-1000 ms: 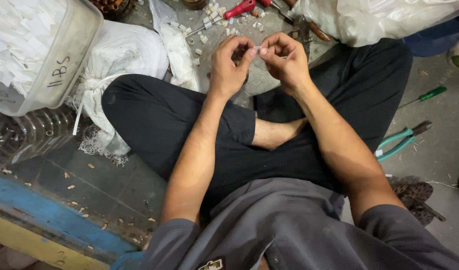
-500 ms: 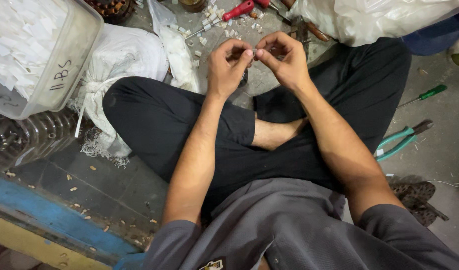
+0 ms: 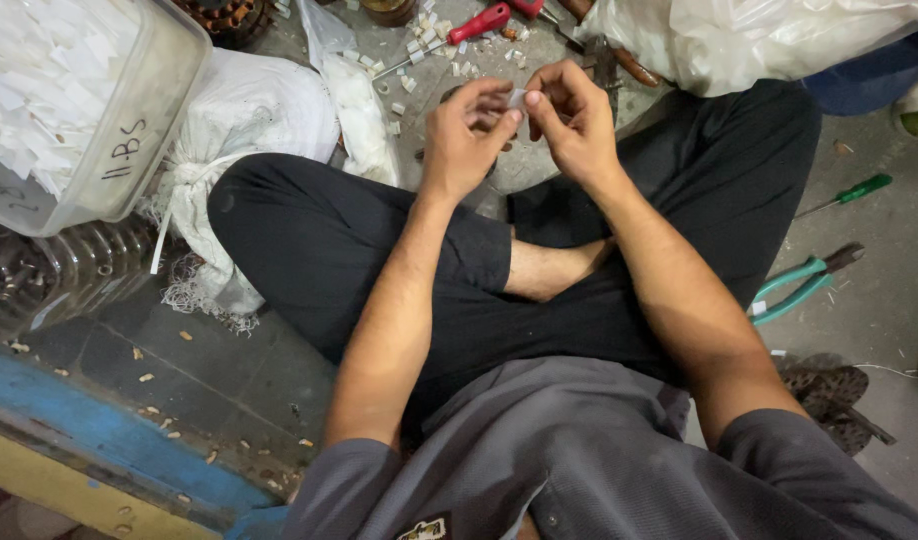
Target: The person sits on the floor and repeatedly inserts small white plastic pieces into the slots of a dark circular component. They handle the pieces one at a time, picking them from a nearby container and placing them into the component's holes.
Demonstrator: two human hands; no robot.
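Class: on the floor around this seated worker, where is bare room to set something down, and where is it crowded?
Bare floor lies between the green screwdriver and teal pliers. Crowded: white scraps and the red screwdriver beyond both hands; sack and tub at left.

- The left hand [image 3: 467, 135] sits in the upper middle of the frame, fingers curled, thumb and forefinger pinched together.
- The right hand [image 3: 576, 118] is just beside it, fingertips meeting those of the left in a shared grip.
- Both forearms are bare and run up from the lower frame, converging towards the hands.
- Legs are crossed beneath the arms, one bare foot tucked at the centre.
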